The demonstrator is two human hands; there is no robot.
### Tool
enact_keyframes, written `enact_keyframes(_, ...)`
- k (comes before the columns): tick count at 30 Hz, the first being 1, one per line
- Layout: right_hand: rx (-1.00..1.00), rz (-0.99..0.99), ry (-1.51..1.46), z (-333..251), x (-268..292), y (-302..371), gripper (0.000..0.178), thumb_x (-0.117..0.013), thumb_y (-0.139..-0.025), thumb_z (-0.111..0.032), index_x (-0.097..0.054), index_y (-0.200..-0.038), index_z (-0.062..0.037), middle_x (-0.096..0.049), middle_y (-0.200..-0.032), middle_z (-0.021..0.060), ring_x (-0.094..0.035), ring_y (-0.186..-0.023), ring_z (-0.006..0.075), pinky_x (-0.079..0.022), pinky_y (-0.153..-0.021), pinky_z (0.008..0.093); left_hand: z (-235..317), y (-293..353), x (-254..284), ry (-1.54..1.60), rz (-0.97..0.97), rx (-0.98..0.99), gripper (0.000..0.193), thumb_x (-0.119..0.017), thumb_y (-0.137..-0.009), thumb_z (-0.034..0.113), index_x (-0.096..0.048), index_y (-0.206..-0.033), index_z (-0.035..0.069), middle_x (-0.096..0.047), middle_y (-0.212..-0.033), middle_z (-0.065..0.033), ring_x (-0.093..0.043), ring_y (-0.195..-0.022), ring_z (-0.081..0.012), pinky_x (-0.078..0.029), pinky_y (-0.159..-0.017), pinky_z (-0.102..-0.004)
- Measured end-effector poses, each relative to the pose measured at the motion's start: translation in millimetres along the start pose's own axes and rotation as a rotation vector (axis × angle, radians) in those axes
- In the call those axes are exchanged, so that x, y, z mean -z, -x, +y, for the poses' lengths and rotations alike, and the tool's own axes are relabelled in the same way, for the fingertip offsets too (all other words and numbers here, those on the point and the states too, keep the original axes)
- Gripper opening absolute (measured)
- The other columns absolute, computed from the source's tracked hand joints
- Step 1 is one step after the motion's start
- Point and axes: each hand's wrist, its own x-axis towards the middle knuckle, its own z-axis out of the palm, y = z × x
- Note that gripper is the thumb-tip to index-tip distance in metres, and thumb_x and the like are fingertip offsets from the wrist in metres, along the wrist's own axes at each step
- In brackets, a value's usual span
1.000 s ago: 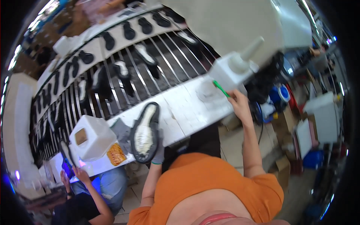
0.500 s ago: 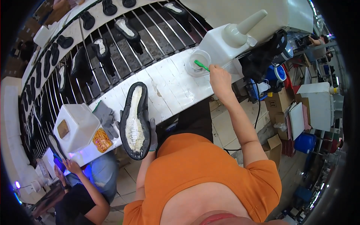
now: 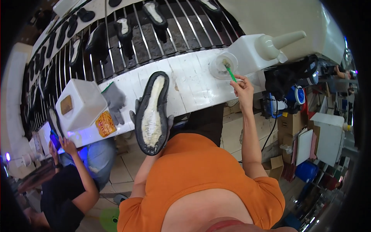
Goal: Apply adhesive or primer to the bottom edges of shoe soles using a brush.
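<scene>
Two holds: light-looking brush (image 3: 230,73) is pinched by its handle in the right hand (image 3: 244,92), at the cup (image 3: 214,70); stiff-looking shoe (image 3: 152,112) is apparently clasped by its sides in the left hand (image 3: 170,121).

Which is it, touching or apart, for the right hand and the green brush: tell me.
Touching: the head view shows the right hand gripping the green brush by its handle.

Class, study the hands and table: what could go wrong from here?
The right hand holds the brush at the cup; a bump might tip the cup. The shoe could drop if the left hand loses grip. The packet lies near the edge of the table and might get nudged off.
</scene>
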Motion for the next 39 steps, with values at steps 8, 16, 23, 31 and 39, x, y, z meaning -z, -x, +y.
enact_keyframes(8, -0.069, -0.261, -0.360, -63, -48, -2, 0.018, -0.059, -0.091, -0.009, -0.063, -0.107, -0.0001, -0.067, -0.085, 0.0058, -0.053, -0.065, 0.0063, -0.039, -0.055, 0.0189, 54, -20, 20, 0.686, 0.183, -0.065, 0.077, -0.068, -0.079, 0.042, -0.034, -0.140, 0.010, -0.042, -0.140, -0.0124, -0.035, -0.133, -0.0307, -0.020, -0.112, -0.0481)
enact_keyframes(16, 0.265, -0.718, -0.048, -110, -82, 80, 0.014, -0.072, -0.075, 0.005, -0.071, -0.089, 0.0026, -0.066, -0.087, 0.0091, -0.062, -0.078, 0.0136, -0.046, -0.068, 0.0236, 27, -5, -40, 1.505, 0.131, 0.130, 0.084, -0.080, -0.073, 0.014, -0.031, -0.141, 0.005, -0.045, -0.136, -0.0171, -0.049, -0.122, -0.0258, -0.035, -0.108, -0.0370)
enact_keyframes(23, 0.323, -0.649, 0.019, -102, -88, 93, 0.009, -0.073, -0.079, 0.000, -0.070, -0.087, 0.0021, -0.066, -0.082, 0.0082, -0.062, -0.074, 0.0132, -0.046, -0.067, 0.0242, 35, -17, -26, 0.906, 0.457, -0.334, 0.092, -0.080, -0.073, 0.017, -0.023, -0.145, 0.011, -0.038, -0.142, -0.0195, -0.042, -0.128, -0.0327, -0.023, -0.111, -0.0488)
enact_keyframes(31, 0.251, -0.530, 0.129, -84, -92, 73, 0.005, -0.070, -0.084, -0.002, -0.069, -0.087, 0.0020, -0.065, -0.078, 0.0018, -0.050, -0.067, 0.0039, -0.038, -0.059, 0.0191, 42, -12, -34, 0.842, 0.342, -0.252, 0.092, -0.079, -0.075, 0.026, -0.020, -0.144, 0.009, -0.038, -0.141, -0.0195, -0.040, -0.131, -0.0339, -0.017, -0.112, -0.0546)
enact_keyframes(39, 0.317, -0.340, 0.276, -67, -111, 37, 0.017, -0.072, -0.085, -0.018, -0.069, -0.081, -0.0020, -0.052, -0.058, -0.0049, -0.034, -0.052, 0.0025, -0.025, -0.047, 0.0227, 45, -13, -39, 0.756, 0.424, -0.290, 0.092, -0.077, -0.077, 0.033, -0.018, -0.142, 0.006, -0.038, -0.140, -0.0198, -0.040, -0.132, -0.0347, -0.013, -0.113, -0.0587)
